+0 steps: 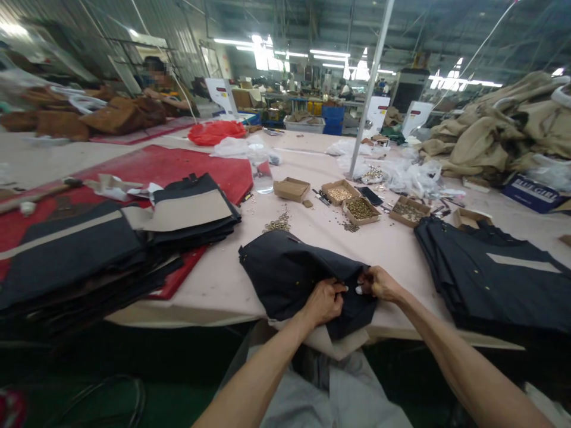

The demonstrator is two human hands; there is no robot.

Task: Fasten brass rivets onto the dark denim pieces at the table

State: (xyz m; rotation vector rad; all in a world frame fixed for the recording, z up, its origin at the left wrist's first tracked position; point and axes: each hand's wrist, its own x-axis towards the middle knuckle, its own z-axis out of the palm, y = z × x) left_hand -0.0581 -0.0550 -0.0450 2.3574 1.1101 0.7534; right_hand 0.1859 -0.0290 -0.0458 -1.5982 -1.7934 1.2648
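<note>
A dark navy fabric piece [289,270] lies at the table's near edge in front of me. My left hand [325,300] is closed in a pinch on its near right part. My right hand [379,282] is also closed on the same fabric, fingertips almost touching the left ones. Whatever small thing sits between the fingertips is too small to make out. A loose heap of small brass fittings [277,224] lies just beyond the fabric.
Open cardboard boxes of brass fittings [360,209] stand mid-table. A stack of dark fabric pieces [495,279] lies to the right and another stack [89,249] to the left on a red mat. A clear plastic bottle [261,172], a white pole [370,89] and beige garments [504,125] lie farther back. Another person sits at far left.
</note>
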